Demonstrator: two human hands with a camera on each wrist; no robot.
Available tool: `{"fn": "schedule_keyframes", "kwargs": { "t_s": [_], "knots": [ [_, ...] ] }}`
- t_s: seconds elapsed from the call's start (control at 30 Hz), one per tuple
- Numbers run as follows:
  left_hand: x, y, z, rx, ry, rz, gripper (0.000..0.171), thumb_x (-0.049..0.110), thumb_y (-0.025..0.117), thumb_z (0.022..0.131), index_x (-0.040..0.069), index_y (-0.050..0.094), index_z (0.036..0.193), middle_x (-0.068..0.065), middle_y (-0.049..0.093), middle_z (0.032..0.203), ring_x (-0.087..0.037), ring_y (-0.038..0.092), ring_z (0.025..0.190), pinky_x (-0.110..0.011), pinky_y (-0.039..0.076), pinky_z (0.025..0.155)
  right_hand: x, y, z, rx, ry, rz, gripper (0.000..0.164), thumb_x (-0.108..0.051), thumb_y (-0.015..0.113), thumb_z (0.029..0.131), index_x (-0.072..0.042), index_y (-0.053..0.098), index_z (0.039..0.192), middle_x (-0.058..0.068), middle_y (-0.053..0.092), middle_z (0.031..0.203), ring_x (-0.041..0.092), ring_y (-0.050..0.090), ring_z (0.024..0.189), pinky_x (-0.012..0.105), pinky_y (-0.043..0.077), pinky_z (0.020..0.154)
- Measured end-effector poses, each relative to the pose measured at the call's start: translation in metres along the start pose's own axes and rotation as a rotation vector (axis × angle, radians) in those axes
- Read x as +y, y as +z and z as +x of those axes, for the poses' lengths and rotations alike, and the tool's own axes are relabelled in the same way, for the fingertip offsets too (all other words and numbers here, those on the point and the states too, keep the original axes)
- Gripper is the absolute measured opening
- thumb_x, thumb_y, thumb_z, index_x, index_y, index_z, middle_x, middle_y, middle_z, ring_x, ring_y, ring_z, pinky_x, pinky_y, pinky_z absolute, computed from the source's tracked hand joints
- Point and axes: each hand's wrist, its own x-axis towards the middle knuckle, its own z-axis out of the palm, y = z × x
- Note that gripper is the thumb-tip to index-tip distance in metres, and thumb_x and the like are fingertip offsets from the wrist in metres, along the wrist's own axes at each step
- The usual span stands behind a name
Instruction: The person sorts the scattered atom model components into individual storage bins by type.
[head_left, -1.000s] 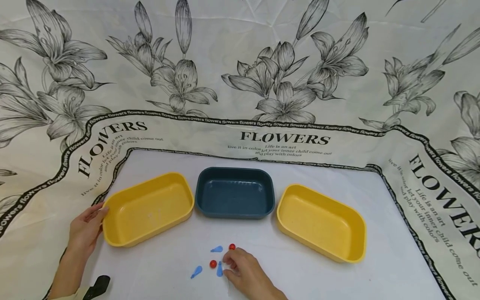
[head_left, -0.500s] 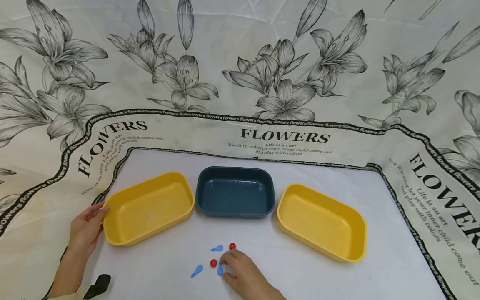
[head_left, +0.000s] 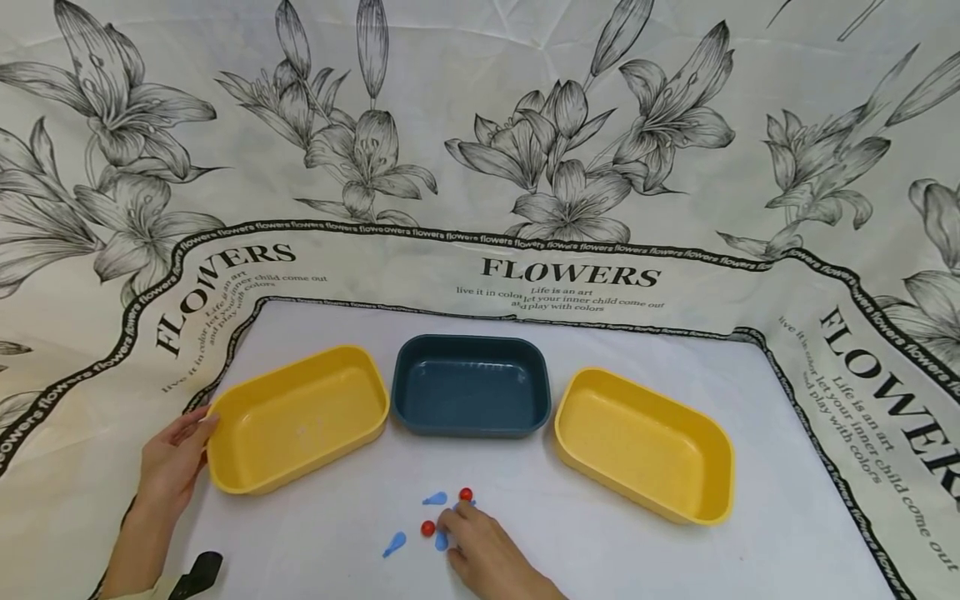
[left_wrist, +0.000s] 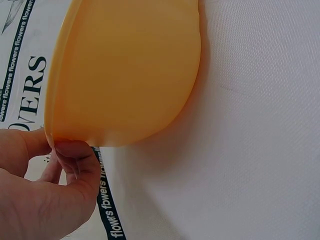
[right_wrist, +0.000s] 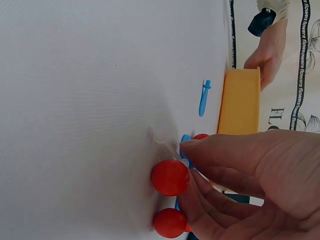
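Observation:
In the head view my left hand point(head_left: 171, 467) grips the outer end of the left yellow tray point(head_left: 300, 425). Thumb and fingers pinch its rim, as the left wrist view shows. My right hand point(head_left: 491, 550) is low over the table among small blue teardrop-shaped plastic pieces point(head_left: 394, 544) and red balls point(head_left: 427, 528). Its thumb and finger pinch the thin end of a small clear plastic piece point(right_wrist: 161, 138). Right beside those fingertips sits a red ball point(right_wrist: 170, 178), with another red ball point(right_wrist: 169, 223) below it in the right wrist view. The hand partly hides a blue piece point(head_left: 441, 542).
A navy tray point(head_left: 471, 428) stands at the back middle, with a second yellow tray point(head_left: 637, 475) to its right. Behind them a flower-printed cloth point(head_left: 570, 275) rises around the white table point(head_left: 600, 567).
My right hand has shifted slightly left, its fingertips drawing closer together over the blue piece. The left hand and the trays have stayed in place.

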Motion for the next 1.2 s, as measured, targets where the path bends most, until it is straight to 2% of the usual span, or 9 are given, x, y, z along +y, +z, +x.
{"fn": "schedule_keyframes", "kwargs": {
  "t_s": [0.4, 0.63, 0.77, 1.07, 1.2],
  "knots": [
    [0.001, 0.000, 0.002, 0.013, -0.005, 0.015, 0.070, 0.039, 0.070, 0.084, 0.016, 0.041, 0.143, 0.009, 0.051, 0.102, -0.003, 0.054, 0.081, -0.015, 0.050, 0.065, 0.000, 0.002, 0.005, 0.005, 0.038, 0.040, 0.023, 0.003, 0.066, 0.082, -0.011, 0.063, 0.099, -0.008, 0.054, 0.087, 0.000, 0.046, 0.073, 0.019, 0.047, 0.069],
    [0.002, 0.001, 0.004, 0.004, 0.006, -0.002, 0.074, 0.039, 0.071, 0.082, 0.015, 0.040, 0.144, 0.008, 0.050, 0.104, -0.003, 0.055, 0.083, -0.014, 0.051, 0.066, 0.002, 0.001, 0.006, 0.112, -0.024, 0.088, 0.024, 0.007, 0.063, 0.076, -0.010, 0.063, 0.092, -0.008, 0.051, 0.079, 0.001, 0.044, 0.068, 0.017, 0.043, 0.063],
    [0.003, 0.002, 0.005, 0.006, 0.011, 0.017, 0.071, 0.038, 0.069, 0.085, 0.015, 0.039, 0.144, 0.008, 0.050, 0.104, -0.003, 0.055, 0.083, -0.014, 0.051, 0.066, 0.004, -0.002, 0.010, 0.174, -0.031, 0.167, 0.023, 0.009, 0.063, 0.074, -0.009, 0.064, 0.088, -0.007, 0.053, 0.077, 0.001, 0.047, 0.067, 0.016, 0.045, 0.062],
    [0.006, 0.001, 0.008, -0.003, 0.011, 0.043, 0.068, 0.038, 0.067, 0.086, 0.016, 0.040, 0.144, 0.009, 0.050, 0.104, -0.003, 0.054, 0.083, -0.014, 0.051, 0.067, 0.012, -0.020, 0.017, 0.176, 0.021, 0.390, 0.017, 0.004, 0.064, 0.078, -0.007, 0.066, 0.091, -0.002, 0.060, 0.080, 0.003, 0.053, 0.069, 0.018, 0.050, 0.064],
    [0.007, 0.001, 0.008, -0.011, 0.013, 0.052, 0.069, 0.039, 0.067, 0.086, 0.016, 0.040, 0.144, 0.009, 0.050, 0.104, -0.004, 0.054, 0.084, -0.014, 0.050, 0.067, 0.013, -0.027, 0.019, 0.179, 0.036, 0.437, 0.014, 0.000, 0.066, 0.081, -0.009, 0.067, 0.092, -0.004, 0.061, 0.082, 0.005, 0.055, 0.070, 0.020, 0.051, 0.067]
  ]
}}
